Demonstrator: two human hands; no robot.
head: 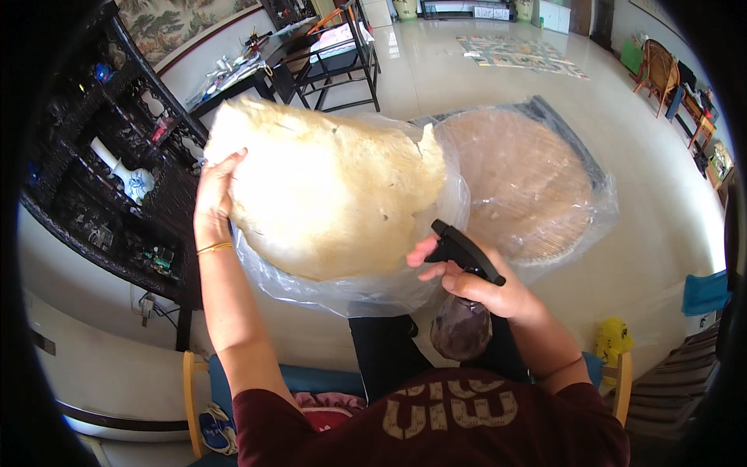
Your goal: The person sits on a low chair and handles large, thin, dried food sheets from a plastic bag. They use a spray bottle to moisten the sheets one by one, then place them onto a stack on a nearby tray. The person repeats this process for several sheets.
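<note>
My left hand (215, 195) grips the left edge of a large, pale yellow sheet (327, 198) that looks like dried animal hide. The sheet is tilted up, with a torn, uneven rim and a few small dark spots. Clear plastic film (350, 299) lies under it. In my right hand (493, 286) is a spray bottle (461, 330) with a black trigger head and a dark translucent body. The fingers lie around the trigger, and the nozzle points toward the sheet's lower right edge. Whether the sheet rests on something beneath is hidden.
Beyond my right hand is a round, ribbed brown tray (519, 175) under clear plastic, with a dark grey board (569, 140) behind it. A dark carved shelf (169, 216) holding a vase (131, 175) stands at left. A black chair (344, 70) stands ahead.
</note>
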